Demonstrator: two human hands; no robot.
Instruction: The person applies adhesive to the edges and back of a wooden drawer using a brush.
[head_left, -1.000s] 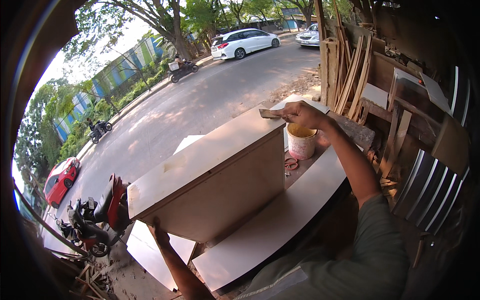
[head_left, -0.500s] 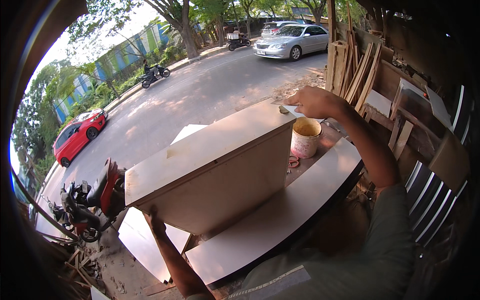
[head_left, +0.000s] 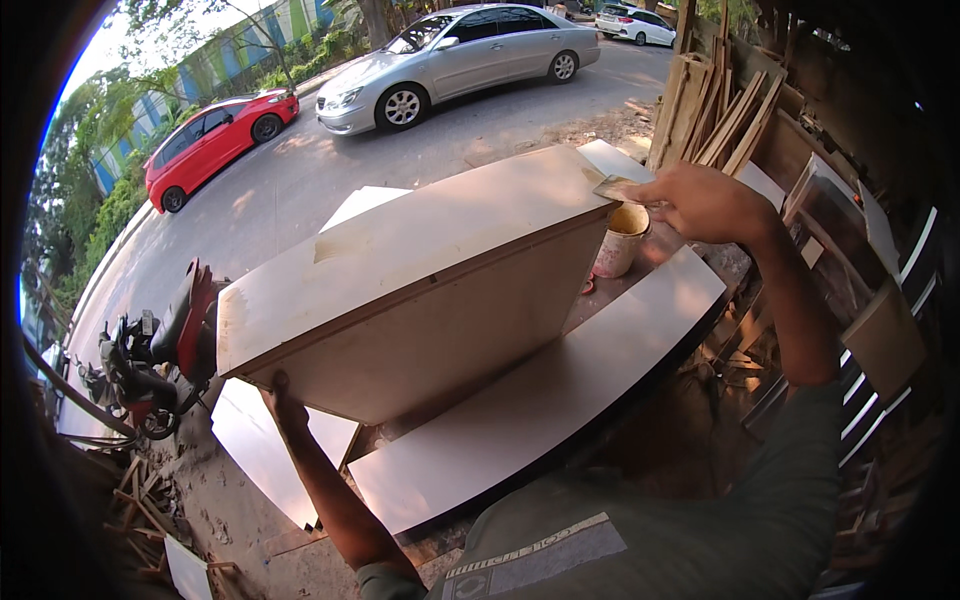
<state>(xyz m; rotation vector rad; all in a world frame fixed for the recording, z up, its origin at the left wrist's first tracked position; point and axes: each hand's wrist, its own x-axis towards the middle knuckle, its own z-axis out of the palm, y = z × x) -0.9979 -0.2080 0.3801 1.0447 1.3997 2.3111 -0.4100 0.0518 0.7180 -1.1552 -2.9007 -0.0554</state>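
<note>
A long box-like wooden piece (head_left: pixel 450 325) with a pale top panel (head_left: pixel 430 220) stands tilted in front of me. My left hand (head_left: pixel 287 402) grips its lower left corner, fingers partly hidden underneath. In my right hand (head_left: pixel 705 202) is a flat scraper (head_left: pixel 612 187), its blade touching the top panel's right end. Yellowish-brown smears mark the panel near the blade and toward its left part. Just below my right hand, a stained white bucket (head_left: pixel 617 255) with a yellowish inside stands behind the box.
A long white board (head_left: pixel 540 400) lies between me and the box. Another white board (head_left: pixel 275 455) is at lower left. Wood strips (head_left: pixel 715 120) lean at the right, and scrap wood (head_left: pixel 140 510) lies lower left. Parked motorbikes (head_left: pixel 165 365), a silver car (head_left: pixel 460 60) and a red car (head_left: pixel 215 140) are beyond.
My right hand has swung round the box's right end, and the scraper now lies where a brownish dab sat. The view has shifted; the silver car has come closer and leftward.
</note>
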